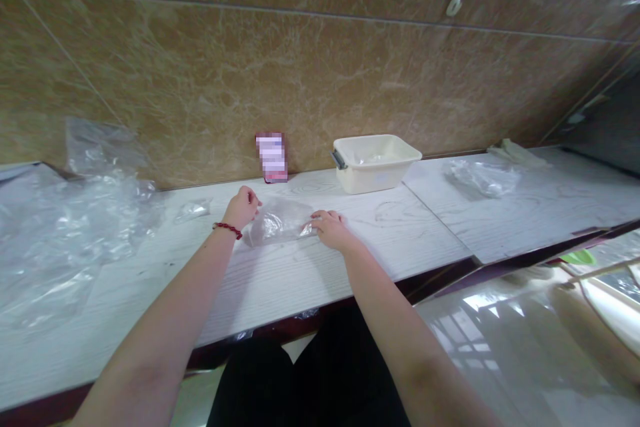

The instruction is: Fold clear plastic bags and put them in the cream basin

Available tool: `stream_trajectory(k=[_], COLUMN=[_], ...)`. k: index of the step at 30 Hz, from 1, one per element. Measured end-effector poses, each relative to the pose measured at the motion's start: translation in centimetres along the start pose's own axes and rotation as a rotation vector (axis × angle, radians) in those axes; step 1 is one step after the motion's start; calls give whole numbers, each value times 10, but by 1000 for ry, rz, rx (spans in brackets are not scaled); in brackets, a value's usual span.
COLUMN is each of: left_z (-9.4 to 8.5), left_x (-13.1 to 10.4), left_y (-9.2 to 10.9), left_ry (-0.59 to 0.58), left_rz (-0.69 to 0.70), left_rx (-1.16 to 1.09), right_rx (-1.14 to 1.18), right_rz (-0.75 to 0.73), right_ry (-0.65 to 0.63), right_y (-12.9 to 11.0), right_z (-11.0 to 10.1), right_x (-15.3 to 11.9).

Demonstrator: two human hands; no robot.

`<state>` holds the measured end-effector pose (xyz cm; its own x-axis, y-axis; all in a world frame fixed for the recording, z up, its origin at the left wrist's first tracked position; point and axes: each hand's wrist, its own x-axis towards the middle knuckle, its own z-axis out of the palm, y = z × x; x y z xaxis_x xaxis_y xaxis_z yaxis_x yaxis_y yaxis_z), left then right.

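A clear plastic bag (277,221) lies on the white wood-grain table between my two hands. My left hand (243,205), with a dark red braided bracelet at its wrist, is closed in a pinch at the bag's left upper edge. On the right side, my right hand (330,228) has its fingers closed on the bag's other end. Just beyond the bag, a phone (271,157) with a blurred-out screen leans upright against the wall. Right of it stands a cream plastic bin (373,177) with a grey handle and something clear inside.
A large heap of clear plastic bags (75,227) spreads over the table's left side, with a small clear packet (194,209) beside it. More clear plastic (483,177) lies at the right. The marble wall (200,80) closes off the back; the table's front edge runs by my knees.
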<state>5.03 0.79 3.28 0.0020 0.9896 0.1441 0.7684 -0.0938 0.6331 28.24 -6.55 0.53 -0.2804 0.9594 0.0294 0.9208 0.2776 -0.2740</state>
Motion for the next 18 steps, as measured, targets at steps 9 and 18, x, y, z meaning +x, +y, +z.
stream_trajectory(k=[9, 18], left_z=[15, 20], left_x=[2, 12], left_y=[-16, -29], left_ry=[77, 67], left_rz=[-1, 20], left_rx=[472, 455], right_rx=[172, 82], right_rz=[59, 333], right_ry=[49, 75], right_y=[-6, -22], right_z=[-4, 7], right_x=[1, 20])
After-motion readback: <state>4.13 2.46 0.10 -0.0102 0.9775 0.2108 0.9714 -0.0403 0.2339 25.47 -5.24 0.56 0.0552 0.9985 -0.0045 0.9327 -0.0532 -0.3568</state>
